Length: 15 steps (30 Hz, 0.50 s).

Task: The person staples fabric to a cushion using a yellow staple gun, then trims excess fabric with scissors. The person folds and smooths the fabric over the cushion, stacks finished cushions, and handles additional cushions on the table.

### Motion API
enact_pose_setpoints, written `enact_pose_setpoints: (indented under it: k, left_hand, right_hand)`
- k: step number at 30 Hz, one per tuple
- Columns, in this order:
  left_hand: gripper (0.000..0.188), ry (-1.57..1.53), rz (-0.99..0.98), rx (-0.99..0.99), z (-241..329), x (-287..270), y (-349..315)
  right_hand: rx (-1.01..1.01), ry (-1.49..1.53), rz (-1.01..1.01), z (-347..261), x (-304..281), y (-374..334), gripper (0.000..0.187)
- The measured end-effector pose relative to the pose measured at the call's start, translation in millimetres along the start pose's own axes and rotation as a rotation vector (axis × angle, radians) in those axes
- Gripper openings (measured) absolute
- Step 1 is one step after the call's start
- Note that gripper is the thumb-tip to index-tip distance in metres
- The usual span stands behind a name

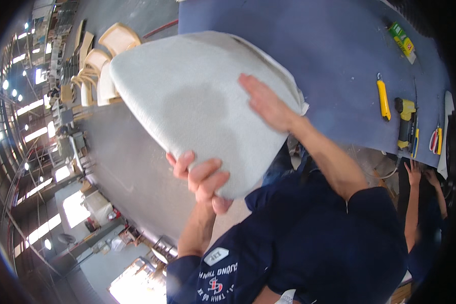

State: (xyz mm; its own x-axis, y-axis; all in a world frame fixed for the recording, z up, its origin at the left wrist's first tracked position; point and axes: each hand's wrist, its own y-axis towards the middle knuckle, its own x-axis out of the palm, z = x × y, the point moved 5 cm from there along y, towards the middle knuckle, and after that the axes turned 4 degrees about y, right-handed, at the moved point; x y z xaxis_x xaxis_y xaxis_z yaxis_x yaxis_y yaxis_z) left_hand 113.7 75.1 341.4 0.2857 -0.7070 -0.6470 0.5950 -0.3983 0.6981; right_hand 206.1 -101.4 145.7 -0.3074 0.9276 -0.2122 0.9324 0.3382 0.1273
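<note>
A padded seat cushion [187, 106], covered in pale grey-white woven fabric, is held tilted in front of my body. My left hand [202, 177] grips its lower left edge, with the fingers curled over the fabric face. On the right part of that face, my right hand [268, 104] lies flat with its fingers stretched out. Along the far right edge, the cover shows a fold and a loose corner [304, 108]. The underside of the cushion is hidden.
The blue-grey work table [334, 96] bears a green and yellow box [402, 41], a yellow utility knife [383, 99], a yellow-and-black staple gun [405, 121] and red-and-yellow pliers [435, 140]. Another person's hands [414, 172] rest near its right edge. Wooden chairs [99, 61] stand at the far left.
</note>
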Motion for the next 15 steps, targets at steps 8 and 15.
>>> enact_pose_setpoints:
  k: [8,15]
  left_hand:
    - [0.053,-0.034,0.161,0.011,-2.6,9.3,27.4]
    - [0.07,-0.573,0.445,-0.328,-15.3,27.6,40.9]
  right_hand:
    - [0.238,0.23,0.072,96.9,-22.4,-14.9,0.069]
    - [0.305,0.182,0.167,105.4,-29.8,-31.6,0.067]
